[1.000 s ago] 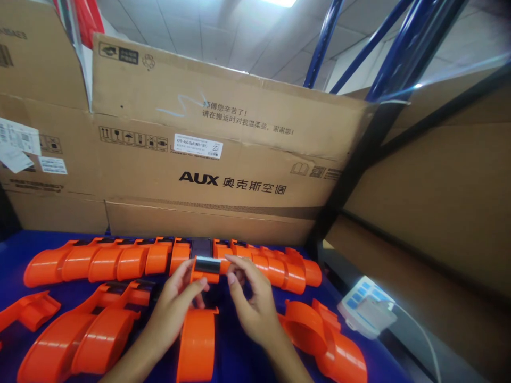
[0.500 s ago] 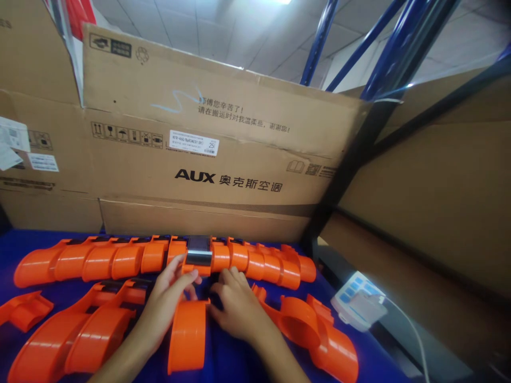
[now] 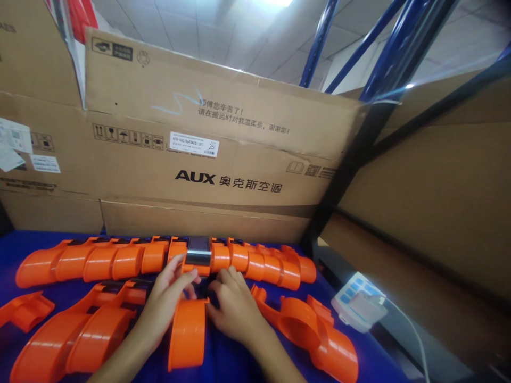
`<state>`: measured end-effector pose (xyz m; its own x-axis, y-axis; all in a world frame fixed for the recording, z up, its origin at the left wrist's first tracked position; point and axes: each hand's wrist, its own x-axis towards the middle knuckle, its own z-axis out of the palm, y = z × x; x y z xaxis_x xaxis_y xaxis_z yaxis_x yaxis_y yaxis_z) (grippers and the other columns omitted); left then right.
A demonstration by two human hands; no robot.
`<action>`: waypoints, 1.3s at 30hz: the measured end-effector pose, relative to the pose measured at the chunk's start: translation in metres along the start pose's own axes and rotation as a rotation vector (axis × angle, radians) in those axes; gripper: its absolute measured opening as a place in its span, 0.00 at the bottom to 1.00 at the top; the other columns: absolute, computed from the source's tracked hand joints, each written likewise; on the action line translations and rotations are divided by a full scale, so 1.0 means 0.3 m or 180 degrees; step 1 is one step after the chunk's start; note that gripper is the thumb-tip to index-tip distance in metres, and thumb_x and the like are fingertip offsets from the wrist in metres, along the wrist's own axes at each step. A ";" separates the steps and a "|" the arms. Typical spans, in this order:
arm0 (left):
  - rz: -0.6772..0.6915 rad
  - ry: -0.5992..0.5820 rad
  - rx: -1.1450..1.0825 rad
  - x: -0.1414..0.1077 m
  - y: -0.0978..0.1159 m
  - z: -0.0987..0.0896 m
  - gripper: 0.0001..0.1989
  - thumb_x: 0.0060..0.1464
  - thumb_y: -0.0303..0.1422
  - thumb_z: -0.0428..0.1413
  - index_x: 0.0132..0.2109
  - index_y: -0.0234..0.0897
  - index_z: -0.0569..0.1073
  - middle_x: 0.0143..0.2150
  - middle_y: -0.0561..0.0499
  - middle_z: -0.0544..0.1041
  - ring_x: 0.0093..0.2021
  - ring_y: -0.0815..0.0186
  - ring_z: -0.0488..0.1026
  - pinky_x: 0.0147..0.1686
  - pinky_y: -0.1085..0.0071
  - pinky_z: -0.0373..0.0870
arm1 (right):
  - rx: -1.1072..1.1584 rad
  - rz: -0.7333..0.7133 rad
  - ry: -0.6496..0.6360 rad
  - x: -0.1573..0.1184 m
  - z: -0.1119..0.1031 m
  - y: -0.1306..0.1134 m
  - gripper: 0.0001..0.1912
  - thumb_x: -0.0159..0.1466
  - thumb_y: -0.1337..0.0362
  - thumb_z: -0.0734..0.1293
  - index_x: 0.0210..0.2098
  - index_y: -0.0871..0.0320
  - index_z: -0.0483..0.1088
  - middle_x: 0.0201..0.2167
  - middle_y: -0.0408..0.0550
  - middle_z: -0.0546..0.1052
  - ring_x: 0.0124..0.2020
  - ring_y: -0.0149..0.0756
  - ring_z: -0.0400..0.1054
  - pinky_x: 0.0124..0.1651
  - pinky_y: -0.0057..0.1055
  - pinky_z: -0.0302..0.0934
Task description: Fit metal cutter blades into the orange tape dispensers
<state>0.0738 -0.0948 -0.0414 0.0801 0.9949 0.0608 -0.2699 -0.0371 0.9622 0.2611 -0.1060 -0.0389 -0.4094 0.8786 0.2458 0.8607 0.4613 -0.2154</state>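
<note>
1. Dispenser (image 3: 198, 261), orange with a toothed edge, sits at 1 o'clock from your left hand (image 3: 170, 287).
2. Your left grip holds it between thumb and fingers.
3. Your right hand (image 3: 229, 299) curls narrow at the dispenser's 5 o'clock; whether that grip holds anything cannot be told.
4. Other orange dispensers (image 3: 128, 260) line the blue counter (image 3: 233, 364) beyond, toward 12 o'clock.

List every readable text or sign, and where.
"AUX 奥克斯空调": carton
"师傅您辛苦了! 请在搬运时对我温柔些,谢谢您!": carton flap
"KFR-46...", "25": white label
"AES": left cardboard
Arrows, glass, umbrella, recycling, book signs: carton
Unreadable: left stickers, small print
</note>
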 end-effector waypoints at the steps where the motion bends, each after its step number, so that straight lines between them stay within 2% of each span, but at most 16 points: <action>1: -0.0005 -0.0007 0.0029 0.000 -0.001 0.000 0.19 0.56 0.40 0.64 0.51 0.41 0.71 0.35 0.53 0.81 0.26 0.68 0.73 0.32 0.70 0.68 | -0.0020 -0.0010 0.0002 0.001 0.004 -0.002 0.10 0.67 0.58 0.69 0.40 0.57 0.77 0.44 0.53 0.72 0.47 0.47 0.63 0.51 0.42 0.57; 8: 0.0062 -0.0052 0.0045 -0.007 0.007 0.007 0.18 0.57 0.40 0.63 0.51 0.41 0.71 0.34 0.54 0.81 0.26 0.69 0.72 0.33 0.71 0.68 | -0.0008 0.0081 0.0009 0.008 0.032 -0.018 0.06 0.65 0.62 0.69 0.38 0.57 0.77 0.45 0.55 0.74 0.48 0.48 0.64 0.49 0.41 0.58; 15: 0.0147 -0.0030 0.0023 -0.012 0.009 0.010 0.17 0.59 0.40 0.62 0.52 0.40 0.71 0.34 0.54 0.79 0.27 0.70 0.72 0.32 0.72 0.67 | 0.0357 0.0283 0.0393 0.012 -0.002 -0.017 0.05 0.65 0.64 0.68 0.37 0.57 0.76 0.41 0.53 0.79 0.45 0.46 0.70 0.49 0.38 0.61; 18: 0.0178 -0.0052 -0.0059 -0.014 0.014 0.014 0.17 0.59 0.39 0.61 0.51 0.39 0.70 0.34 0.54 0.79 0.26 0.69 0.72 0.32 0.71 0.69 | 0.0788 0.0410 0.0632 0.017 -0.017 -0.009 0.04 0.63 0.66 0.69 0.38 0.55 0.76 0.37 0.50 0.81 0.40 0.43 0.73 0.44 0.35 0.64; 21: 0.0155 -0.0048 -0.0077 -0.014 0.017 0.015 0.17 0.59 0.40 0.62 0.51 0.39 0.69 0.34 0.53 0.80 0.26 0.69 0.72 0.30 0.71 0.69 | 0.1370 0.0684 0.1094 0.022 -0.012 0.006 0.06 0.61 0.66 0.68 0.38 0.55 0.76 0.28 0.46 0.79 0.30 0.39 0.72 0.33 0.31 0.64; 23: 0.0142 -0.0041 -0.0065 -0.014 0.017 0.014 0.18 0.59 0.41 0.62 0.52 0.39 0.68 0.34 0.53 0.80 0.26 0.68 0.72 0.30 0.70 0.70 | 0.1938 0.0937 0.1427 0.025 -0.008 0.018 0.06 0.61 0.65 0.68 0.39 0.56 0.74 0.21 0.41 0.74 0.22 0.36 0.68 0.25 0.29 0.59; 25: 0.0152 -0.0056 -0.0054 -0.013 0.015 0.012 0.20 0.59 0.41 0.62 0.54 0.39 0.68 0.35 0.53 0.80 0.26 0.68 0.72 0.30 0.70 0.70 | 0.2668 0.1119 0.1629 0.026 -0.010 0.027 0.10 0.60 0.63 0.69 0.42 0.57 0.73 0.18 0.39 0.72 0.18 0.34 0.67 0.21 0.28 0.58; 27: 0.0174 -0.0070 -0.0021 -0.011 0.012 0.010 0.22 0.59 0.41 0.61 0.56 0.40 0.67 0.35 0.53 0.79 0.26 0.68 0.72 0.29 0.70 0.70 | 0.3369 0.1166 0.1680 0.026 -0.022 0.030 0.17 0.60 0.62 0.70 0.47 0.59 0.72 0.19 0.39 0.75 0.19 0.36 0.70 0.22 0.28 0.63; 29: 0.0208 -0.0082 0.0039 -0.007 0.010 0.008 0.22 0.59 0.42 0.61 0.56 0.40 0.67 0.35 0.53 0.79 0.26 0.68 0.72 0.29 0.70 0.70 | 0.3895 0.1124 0.1673 0.028 -0.039 0.026 0.21 0.60 0.60 0.72 0.51 0.60 0.72 0.21 0.42 0.78 0.22 0.37 0.74 0.28 0.31 0.69; 32: 0.0240 -0.0104 0.0172 -0.004 0.004 0.008 0.21 0.59 0.43 0.61 0.55 0.39 0.68 0.36 0.53 0.79 0.26 0.69 0.71 0.30 0.70 0.70 | 0.4384 0.1004 0.1648 0.031 -0.061 0.014 0.19 0.58 0.58 0.76 0.47 0.58 0.73 0.28 0.45 0.80 0.27 0.38 0.76 0.34 0.34 0.73; 35: 0.0199 -0.0127 0.0271 -0.007 -0.006 0.012 0.22 0.59 0.44 0.62 0.55 0.40 0.69 0.36 0.53 0.79 0.26 0.69 0.71 0.30 0.71 0.70 | 0.4560 0.0900 0.1670 0.030 -0.070 0.003 0.17 0.57 0.58 0.79 0.41 0.57 0.74 0.32 0.45 0.80 0.29 0.36 0.75 0.35 0.33 0.73; 39: 0.0170 -0.0106 0.0287 -0.015 -0.011 0.019 0.22 0.59 0.44 0.62 0.55 0.40 0.69 0.36 0.53 0.79 0.25 0.70 0.70 0.29 0.71 0.70 | 0.4286 0.0690 0.1830 0.021 -0.069 -0.010 0.15 0.57 0.58 0.79 0.39 0.56 0.75 0.33 0.45 0.78 0.33 0.35 0.72 0.34 0.29 0.69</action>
<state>0.0798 -0.0996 -0.0434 0.1001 0.9877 0.1198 -0.1873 -0.0996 0.9772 0.2623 -0.1044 -0.0173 0.1373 0.9237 0.3577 -0.1656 0.3775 -0.9111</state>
